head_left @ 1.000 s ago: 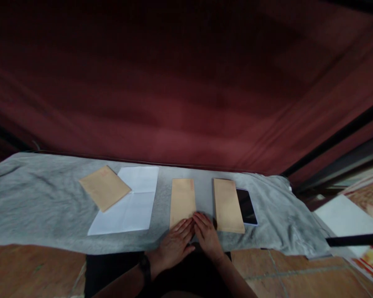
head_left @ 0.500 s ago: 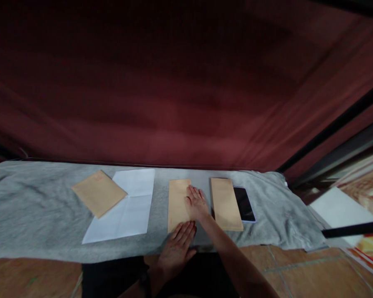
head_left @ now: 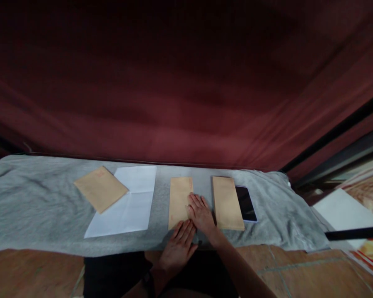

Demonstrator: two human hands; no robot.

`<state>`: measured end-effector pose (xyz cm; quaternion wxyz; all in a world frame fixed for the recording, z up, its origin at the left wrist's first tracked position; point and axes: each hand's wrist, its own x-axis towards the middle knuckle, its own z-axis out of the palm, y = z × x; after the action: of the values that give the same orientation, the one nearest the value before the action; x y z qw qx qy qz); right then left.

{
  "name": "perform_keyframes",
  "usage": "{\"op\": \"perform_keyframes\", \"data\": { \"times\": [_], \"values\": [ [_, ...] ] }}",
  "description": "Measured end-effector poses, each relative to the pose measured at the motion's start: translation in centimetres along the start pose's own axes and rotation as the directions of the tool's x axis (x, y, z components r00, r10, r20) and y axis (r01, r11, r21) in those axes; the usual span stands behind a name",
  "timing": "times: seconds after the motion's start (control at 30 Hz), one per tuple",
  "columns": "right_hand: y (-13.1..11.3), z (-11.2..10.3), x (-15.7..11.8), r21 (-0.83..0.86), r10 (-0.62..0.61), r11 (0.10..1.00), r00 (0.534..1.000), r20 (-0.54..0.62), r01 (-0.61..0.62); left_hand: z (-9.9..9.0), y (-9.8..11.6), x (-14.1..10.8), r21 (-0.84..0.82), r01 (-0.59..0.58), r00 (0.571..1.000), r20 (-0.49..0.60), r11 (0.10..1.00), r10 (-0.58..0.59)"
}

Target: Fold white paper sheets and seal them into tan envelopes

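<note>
A brown paper envelope (head_left: 179,198) with small red print lies flat on the grey cloth, upright to my view. My left hand (head_left: 179,242) rests with its fingers stretched out over the near right corner of that envelope. Just above it, my right hand (head_left: 201,213) lies flat with fingers extended along the envelope's right edge. Neither hand grips anything. To the right is a stack of brown envelopes (head_left: 227,205), partly covering a dark-screened phone or tablet (head_left: 246,205). On the left another brown envelope (head_left: 101,188) lies askew over white paper (head_left: 124,217) with fold creases.
Grey cloth (head_left: 43,203) covers the long, narrow surface, with wrinkles at both ends. Dark red fabric (head_left: 180,116) hangs behind it. At right are a black bar (head_left: 354,233) and a white board or sheet (head_left: 345,209). The floor has brown tiles (head_left: 282,269).
My right hand has slid down the envelope's right edge toward me, uncovering red print near the top. My left hand stays nearly in place. The view has shifted slightly.
</note>
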<state>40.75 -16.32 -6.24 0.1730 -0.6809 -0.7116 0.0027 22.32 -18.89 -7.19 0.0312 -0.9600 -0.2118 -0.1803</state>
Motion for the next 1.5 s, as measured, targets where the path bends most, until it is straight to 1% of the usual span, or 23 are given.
{"op": "perform_keyframes", "data": {
  "times": [0.13,0.27,0.33,0.4,0.47,0.53,0.67,0.83,0.97,1.07,1.17,1.27,1.37,1.5],
  "values": [
    [-0.2,-1.1,-2.5,0.023,-0.088,0.996,0.996,0.021,0.088,-0.2,0.0,-0.3,-0.061,0.041,0.999,-0.002,0.997,-0.042],
    [-0.8,-2.1,-5.5,0.051,-0.139,0.989,0.99,0.022,0.138,-0.8,-0.2,-0.9,-0.083,0.085,0.996,0.009,0.993,-0.085],
    [-1.3,-2.4,-7.1,0.063,-0.159,0.985,0.987,0.011,0.158,-1.2,-0.7,-0.8,-0.101,0.122,0.992,0.032,0.987,-0.119],
    [-1.8,-2.6,-8.4,0.071,-0.161,0.984,0.987,-0.005,0.161,-1.4,-1.5,-0.2,-0.116,0.167,0.985,0.065,0.979,-0.16],
    [-2.3,-2.6,-9.4,0.079,-0.151,0.985,0.988,-0.019,0.152,-1.2,-2.6,0.9,-0.118,0.198,0.978,0.092,0.973,-0.188],
    [-2.6,-2.7,-9.8,0.093,-0.133,0.986,0.991,-0.034,0.136,-0.7,-3.7,2.3,-0.118,0.2,0.977,0.102,0.973,-0.188],
    [-2.7,-2.7,-9.8,0.146,-0.097,0.984,0.993,-0.07,0.106,1.1,-5.5,5.4,-0.106,0.206,0.974,0.118,0.973,-0.194],
    [-2.4,-2.7,-9.6,0.186,-0.115,0.975,0.992,-0.053,0.123,3.0,-7.0,9.3,-0.107,0.253,0.964,0.107,0.962,-0.241],
    [-2.2,-2.7,-9.7,0.19,-0.112,0.974,0.991,-0.073,0.124,3.7,-8.4,11.8,-0.12,0.304,0.945,0.161,0.945,-0.284],
    [-2.2,-2.5,-9.9,0.203,-0.101,0.973,0.993,-0.062,0.112,3.9,-9.1,12.6,-0.127,0.315,0.942,0.161,0.941,-0.294],
    [-2.2,-2.4,-10.0,0.213,-0.082,0.973,0.995,-0.058,0.093,3.7,-8.9,12.0,-0.127,0.302,0.945,0.168,0.945,-0.28],
    [-2.2,-2.1,-10.2,0.218,-0.076,0.972,0.994,-0.076,0.091,3.1,-7.9,10.2,-0.139,0.254,0.955,0.191,0.957,-0.226],
    [-1.9,-1.7,-10.5,0.227,-0.089,0.968,0.992,-0.086,0.107,1.8,-6.5,7.8,-0.171,0.199,0.965,0.207,0.965,-0.162],
    [-1.5,-1.1,-10.9,0.236,-0.108,0.963,0.988,-0.11,0.131,-0.7,-5.2,5.1,-0.221,0.118,0.973,0.223,0.968,-0.068]
  ]
}}
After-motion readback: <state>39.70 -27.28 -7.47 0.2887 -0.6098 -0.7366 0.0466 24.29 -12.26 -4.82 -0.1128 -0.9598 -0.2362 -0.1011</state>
